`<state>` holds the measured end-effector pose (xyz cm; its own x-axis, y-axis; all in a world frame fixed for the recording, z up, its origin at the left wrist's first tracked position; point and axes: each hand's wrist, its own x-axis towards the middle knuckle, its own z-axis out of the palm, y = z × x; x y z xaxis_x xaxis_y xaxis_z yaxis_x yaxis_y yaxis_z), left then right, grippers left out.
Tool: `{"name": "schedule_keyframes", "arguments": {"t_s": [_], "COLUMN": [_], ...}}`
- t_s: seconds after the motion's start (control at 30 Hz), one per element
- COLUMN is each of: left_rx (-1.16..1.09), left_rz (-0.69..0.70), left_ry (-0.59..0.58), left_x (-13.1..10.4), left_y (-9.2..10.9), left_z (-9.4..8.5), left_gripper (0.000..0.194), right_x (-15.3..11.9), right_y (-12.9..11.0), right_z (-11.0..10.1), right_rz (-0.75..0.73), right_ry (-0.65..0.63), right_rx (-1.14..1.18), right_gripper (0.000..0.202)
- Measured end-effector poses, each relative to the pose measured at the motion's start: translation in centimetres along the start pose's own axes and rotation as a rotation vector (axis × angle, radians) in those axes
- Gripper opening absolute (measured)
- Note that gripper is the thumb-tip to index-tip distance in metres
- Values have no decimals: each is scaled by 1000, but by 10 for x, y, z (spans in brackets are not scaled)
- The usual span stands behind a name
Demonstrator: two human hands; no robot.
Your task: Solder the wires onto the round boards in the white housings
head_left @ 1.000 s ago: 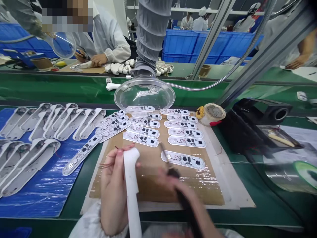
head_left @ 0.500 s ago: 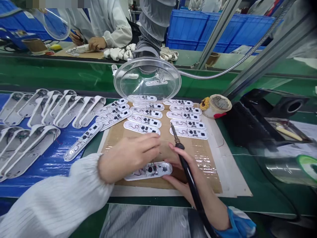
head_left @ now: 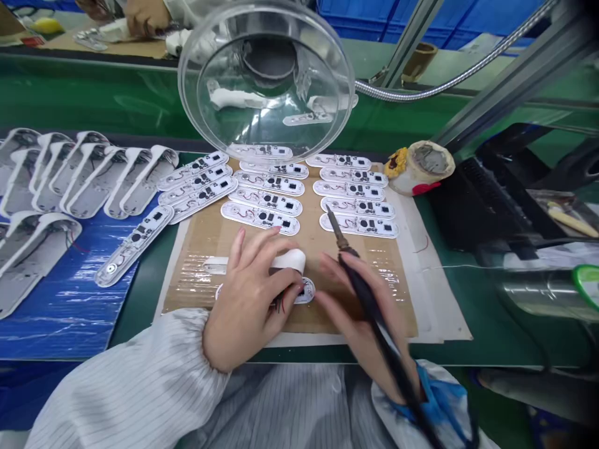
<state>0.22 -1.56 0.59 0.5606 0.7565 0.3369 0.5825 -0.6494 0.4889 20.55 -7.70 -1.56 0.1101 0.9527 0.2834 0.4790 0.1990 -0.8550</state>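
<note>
My left hand [head_left: 255, 290] is closed around a white curved plastic housing [head_left: 291, 259], its far end showing beyond my fingers. Red and black wires [head_left: 281, 304] hang below the thumb. Under that hand lies a white strip with a circuit board [head_left: 307, 291], mostly covered by my palm. The soldering iron [head_left: 362, 284] rests in my right hand [head_left: 369, 312], its tip pointing up and away from me. My right thumb and a finger stretch out near the right end of the strip.
Rows of white circuit-board strips [head_left: 359, 226] lie on the cardboard [head_left: 187, 290]. White housings [head_left: 145, 181] line the blue sheet on the left. A clear fume hood [head_left: 189, 81] hangs ahead. A cup [head_left: 402, 181], black stand [head_left: 461, 206] and solder spool [head_left: 543, 290] stand right. A co-worker's hands [head_left: 145, 15] are opposite.
A white housing now appears in my left hand, above the strip; one housing is gone from the near-left row. My right hand has drawn slightly away from the strip. The view has tilted down.
</note>
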Motion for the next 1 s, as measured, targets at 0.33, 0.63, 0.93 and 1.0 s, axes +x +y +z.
{"name": "schedule_keyframes", "arguments": {"t_s": [0.33, 0.63, 0.93, 1.0], "left_rx": [23, 41, 97, 103], "left_rz": [-21, -13, -27, -19], "left_ry": [44, 36, 29, 32], "left_x": [4, 4, 4, 4], "left_y": [3, 3, 8, 8], "left_z": [2, 2, 3, 3], "left_gripper": [19, 17, 13, 12], "right_x": [1, 2, 6, 8], "right_y": [21, 20, 17, 17], "right_z": [-25, -24, -21, -19], "right_rz": [-250, -273, -308, -324], "right_ry": [376, 302, 349, 427], "right_rx": [85, 45, 44, 61], "right_gripper": [18, 15, 20, 22]}}
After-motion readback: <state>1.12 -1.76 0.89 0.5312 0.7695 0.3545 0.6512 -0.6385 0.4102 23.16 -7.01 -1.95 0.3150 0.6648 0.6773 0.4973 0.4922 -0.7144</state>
